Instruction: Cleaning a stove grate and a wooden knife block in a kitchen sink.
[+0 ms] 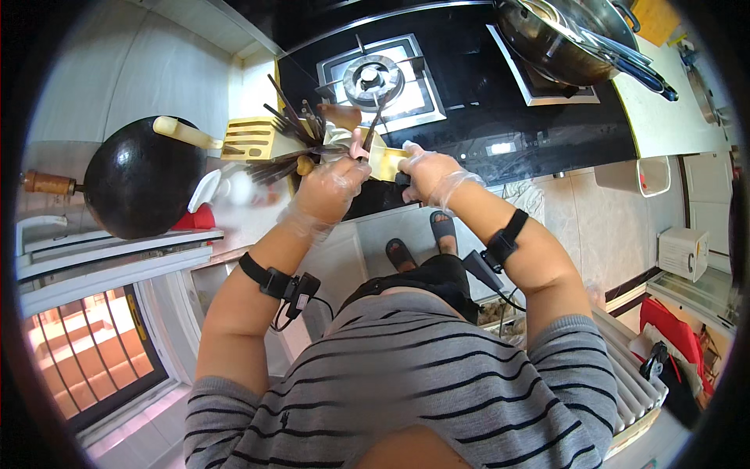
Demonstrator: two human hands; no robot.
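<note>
Both my hands wear clear plastic gloves at the front edge of the black glass gas cooktop (480, 138). A pale yellow utensil holder (384, 161) stands between them, filled with chopsticks, forks and dark utensils (290, 126). My right hand (430, 173) grips the holder's right end. My left hand (334, 190) is at its near left side, fingers bent near a pink utensil (358, 145); what those fingers hold, if anything, is hidden. A cream slotted turner (246, 139) lies to the left, its handle pointing at the wok.
A black wok (143, 176) with a wooden handle stands at the left. Behind the holder is a gas burner (370, 79). A large metal pan (562, 47) holding more utensils sits at the back right. A white bin (636, 176) is right of the cooktop.
</note>
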